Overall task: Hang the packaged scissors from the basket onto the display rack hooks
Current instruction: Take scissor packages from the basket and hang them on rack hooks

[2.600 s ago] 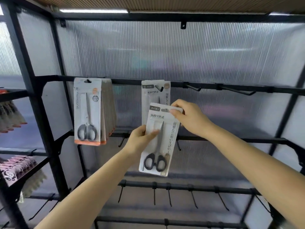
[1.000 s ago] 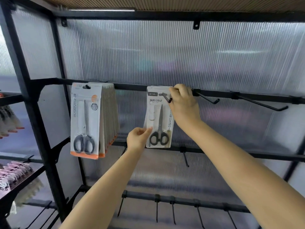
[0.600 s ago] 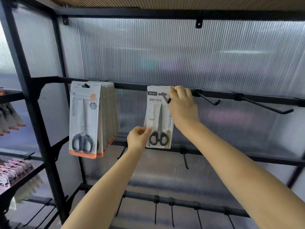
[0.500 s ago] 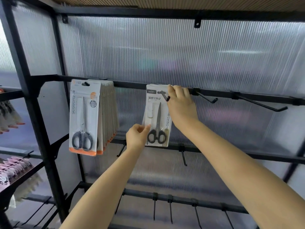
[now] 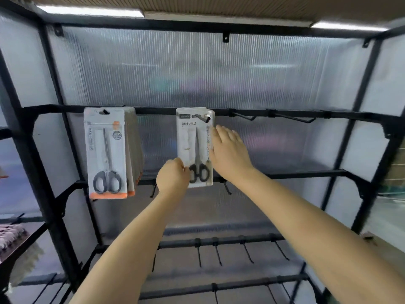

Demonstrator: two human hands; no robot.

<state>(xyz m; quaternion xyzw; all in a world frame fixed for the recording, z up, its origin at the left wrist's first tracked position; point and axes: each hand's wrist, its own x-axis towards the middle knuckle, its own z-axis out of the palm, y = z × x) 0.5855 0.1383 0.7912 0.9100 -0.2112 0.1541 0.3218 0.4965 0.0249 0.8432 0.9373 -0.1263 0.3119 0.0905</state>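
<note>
A white pack of black-handled scissors (image 5: 194,148) hangs on a black hook (image 5: 202,118) of the upper rail of the display rack (image 5: 285,116). My left hand (image 5: 173,176) pinches the pack's lower left corner. Beside the pack's right edge, my right hand (image 5: 228,152) has straight, relaxed fingers and holds nothing. A thick stack of orange-trimmed scissors packs (image 5: 107,152) hangs on the hook to the left. The basket is out of view.
Bare hooks (image 5: 291,119) stick out of the upper rail to the right. Lower rails carry more bare hooks (image 5: 219,253). Black frame posts (image 5: 43,172) stand left and right. Other goods lie on a shelf at the far left (image 5: 11,235).
My right hand has let go of the pack's top at the hook and dropped to its right side, fingers now straight. The left hand still pinches the bottom corner.
</note>
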